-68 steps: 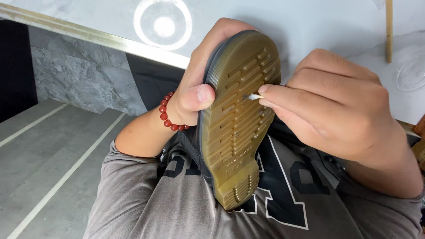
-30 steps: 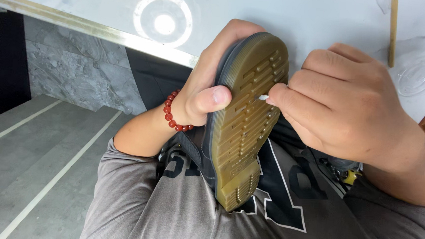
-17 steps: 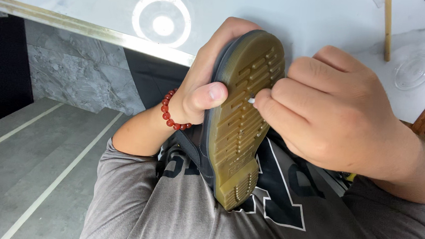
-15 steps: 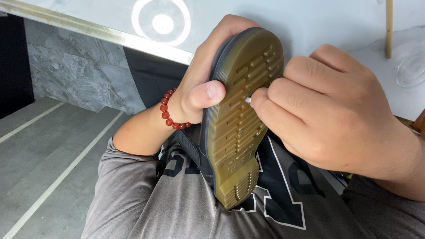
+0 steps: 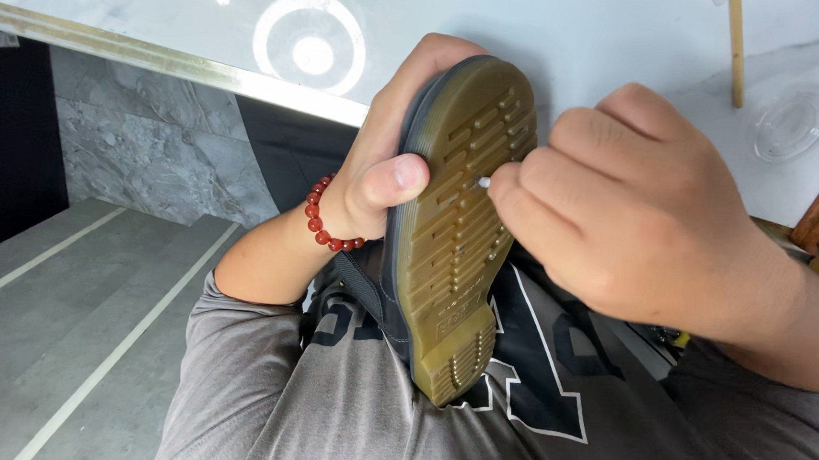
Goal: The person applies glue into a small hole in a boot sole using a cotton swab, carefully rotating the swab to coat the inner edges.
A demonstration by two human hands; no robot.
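Left hand point(image 5: 390, 166) grips the boot point(image 5: 458, 224) sole-up, right hand point(image 5: 641, 213) pinches a swab point(image 5: 483, 181) in the forefoot tread, so most grooves look undone.

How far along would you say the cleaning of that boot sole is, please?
Done: cannot tell; no groove looks distinctly cleaner. In hand: left hand grips the boot sole-up, right hand pokes a white swab tip into the forefoot tread. Left: grooves toward the heel.
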